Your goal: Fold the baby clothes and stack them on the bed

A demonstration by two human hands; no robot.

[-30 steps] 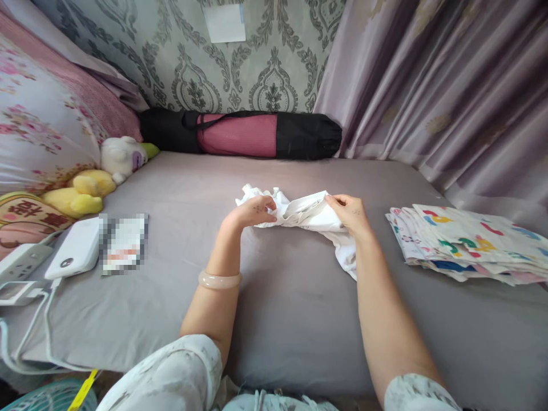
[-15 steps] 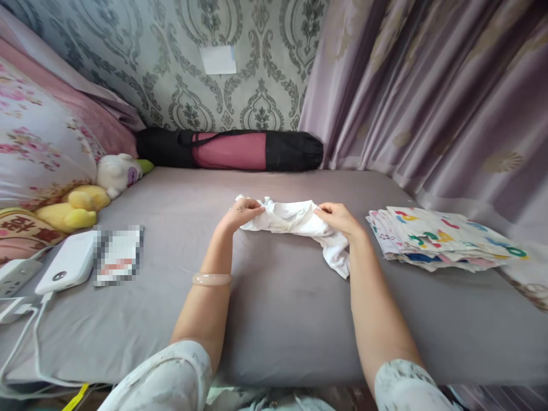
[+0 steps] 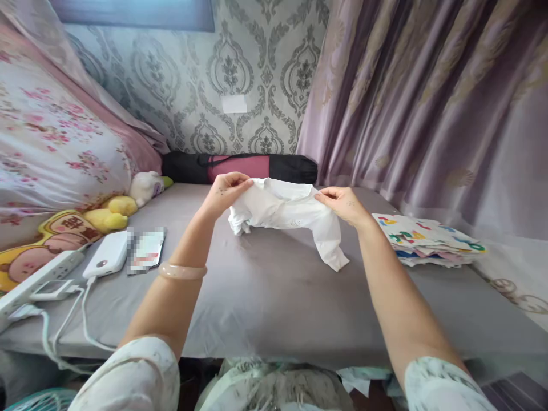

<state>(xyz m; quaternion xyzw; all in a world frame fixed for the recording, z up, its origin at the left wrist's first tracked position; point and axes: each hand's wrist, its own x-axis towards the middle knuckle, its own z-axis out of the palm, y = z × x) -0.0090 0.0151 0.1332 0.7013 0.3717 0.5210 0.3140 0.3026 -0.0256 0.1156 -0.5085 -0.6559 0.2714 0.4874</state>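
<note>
A small white garment [image 3: 282, 208] with a wide neckline hangs between my two hands, above the grey sheet [image 3: 274, 297]. My left hand [image 3: 229, 191] pinches its upper left edge between thumb and fingers. At the upper right edge, my right hand [image 3: 340, 202] has a similar pinch on the cloth. One sleeve dangles down on the right, its cuff low near the sheet. The left part is bunched up below my left hand.
Folded, colourfully printed cloths [image 3: 428, 242] are stacked at the right. On the left lie a white power bank [image 3: 107, 254], a blurred packet [image 3: 146, 251], a power strip [image 3: 47, 279], cables and plush toys [image 3: 107, 214]. A black and red rolled bag [image 3: 240, 167] lies along the wall.
Both hands have lifted the white garment and spread it wider, so more of its front and sleeve hang open. The camera view has tilted upward.
</note>
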